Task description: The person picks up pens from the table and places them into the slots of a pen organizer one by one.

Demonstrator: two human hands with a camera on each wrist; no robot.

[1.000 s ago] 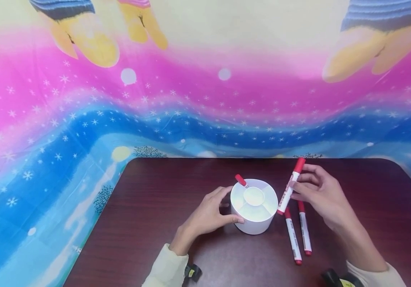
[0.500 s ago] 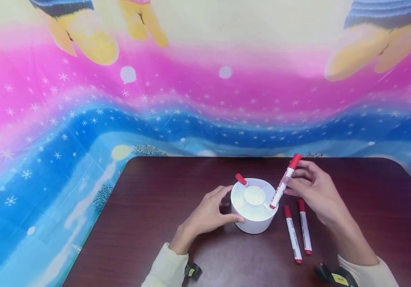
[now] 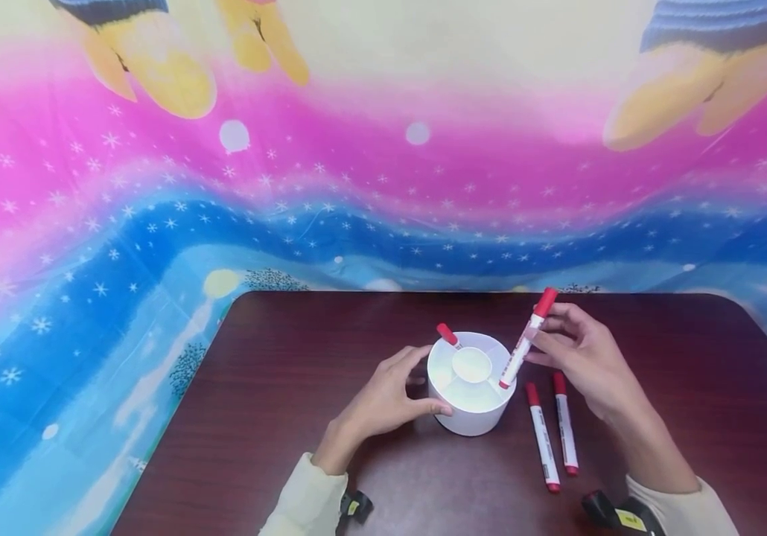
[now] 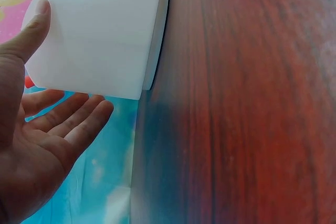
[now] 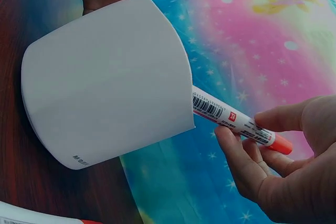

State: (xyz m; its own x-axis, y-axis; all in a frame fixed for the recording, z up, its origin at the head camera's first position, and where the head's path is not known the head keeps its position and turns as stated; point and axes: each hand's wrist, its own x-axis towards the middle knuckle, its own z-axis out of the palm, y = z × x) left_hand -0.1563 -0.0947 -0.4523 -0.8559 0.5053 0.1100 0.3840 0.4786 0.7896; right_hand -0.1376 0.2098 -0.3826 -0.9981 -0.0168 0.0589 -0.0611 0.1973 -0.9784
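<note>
A round white pen holder (image 3: 470,423) with divided compartments stands on the table. My left hand (image 3: 383,394) holds it from the left, with the thumb on the near side and the fingers round the far side. A red-capped marker (image 3: 446,333) leans in its far-left compartment. Between thumb and fingers, my right hand (image 3: 587,361) pinches another red-and-white marker (image 3: 523,346) near its cap. That marker slants, cap up, with its lower end at the holder's right compartment. The right wrist view shows the pinched marker (image 5: 236,124) partly hidden behind the holder's wall.
Two more red-capped markers, a left one (image 3: 543,439) and a right one (image 3: 565,424), lie on the dark wooden table (image 3: 276,350) right of the holder. A colourful printed cloth (image 3: 357,186) hangs behind the table's far edge.
My right hand has moved left with its marker, from beside the holder to over its right compartment, bringing the lower end to the opening. My left hand keeps its hold on the pen holder.
</note>
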